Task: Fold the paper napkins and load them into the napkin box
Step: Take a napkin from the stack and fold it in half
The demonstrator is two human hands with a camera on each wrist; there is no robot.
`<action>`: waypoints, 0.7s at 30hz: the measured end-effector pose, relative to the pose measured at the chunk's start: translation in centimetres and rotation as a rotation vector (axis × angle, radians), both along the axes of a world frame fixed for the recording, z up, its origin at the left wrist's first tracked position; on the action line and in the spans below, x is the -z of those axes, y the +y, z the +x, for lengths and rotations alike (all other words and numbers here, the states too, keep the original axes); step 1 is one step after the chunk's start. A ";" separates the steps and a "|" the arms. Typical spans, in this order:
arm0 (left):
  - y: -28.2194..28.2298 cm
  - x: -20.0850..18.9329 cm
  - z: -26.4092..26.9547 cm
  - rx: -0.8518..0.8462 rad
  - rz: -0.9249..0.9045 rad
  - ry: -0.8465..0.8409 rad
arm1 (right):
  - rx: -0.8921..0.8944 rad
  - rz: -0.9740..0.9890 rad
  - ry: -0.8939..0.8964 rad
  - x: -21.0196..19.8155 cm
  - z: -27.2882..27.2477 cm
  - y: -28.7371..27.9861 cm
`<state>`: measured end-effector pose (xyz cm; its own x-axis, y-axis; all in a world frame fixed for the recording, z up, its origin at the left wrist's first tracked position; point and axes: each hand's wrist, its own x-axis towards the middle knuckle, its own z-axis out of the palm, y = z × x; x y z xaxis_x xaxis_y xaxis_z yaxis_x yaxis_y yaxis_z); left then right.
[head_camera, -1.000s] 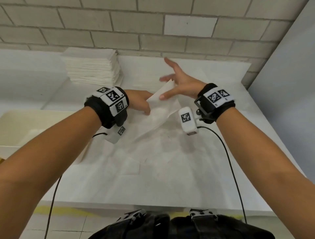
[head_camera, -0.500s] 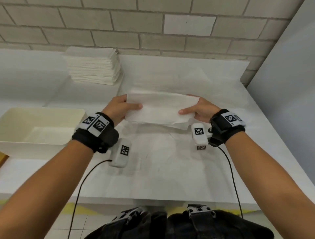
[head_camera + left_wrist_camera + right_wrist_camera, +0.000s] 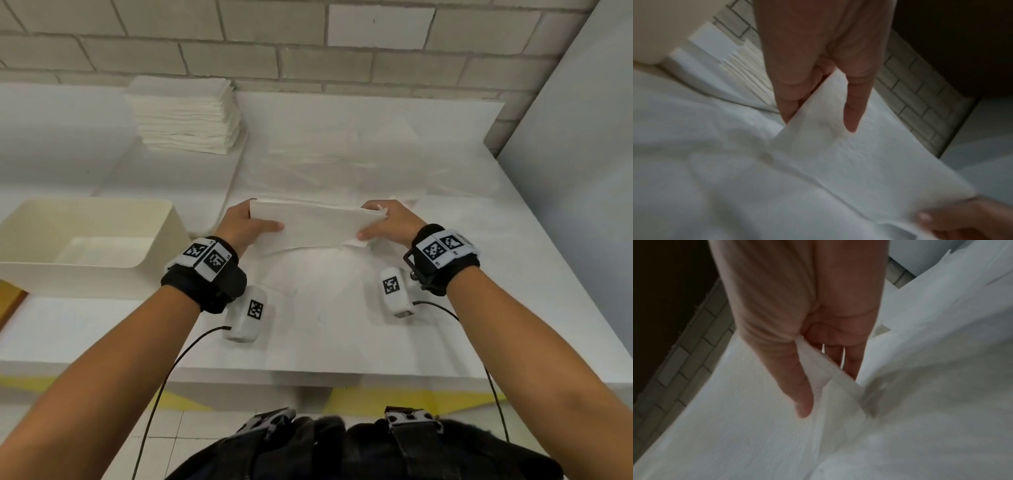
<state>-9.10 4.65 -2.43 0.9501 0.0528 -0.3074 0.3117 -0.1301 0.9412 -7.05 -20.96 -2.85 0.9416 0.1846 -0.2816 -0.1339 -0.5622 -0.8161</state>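
Pale brick wall behind, white-covered worktop (image 3: 342, 342) below. Napkin (image 3: 315, 224) held doubled just above it, one end pinched in left hand (image 3: 241, 228), other in right hand (image 3: 390, 224), thumbs on top, fingers beneath: each grip grasping the paper, likely to keep edges matched for the crease. Napkin box (image 3: 161, 219) open at left, near enough for loading. Spare stack (image 3: 186, 116) well apart by the wall.
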 end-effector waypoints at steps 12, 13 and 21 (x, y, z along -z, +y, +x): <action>-0.6 2.3 -1.6 -0.014 0.112 -0.044 | 0.065 -0.040 -0.061 2.2 -0.2 -0.4; -0.5 2.5 -1.7 -0.016 0.129 -0.049 | 0.047 -0.101 -0.056 2.4 -0.3 -0.4; -0.2 2.4 -1.3 -0.010 0.147 -0.174 | 0.106 0.011 -0.118 2.2 -0.2 -0.7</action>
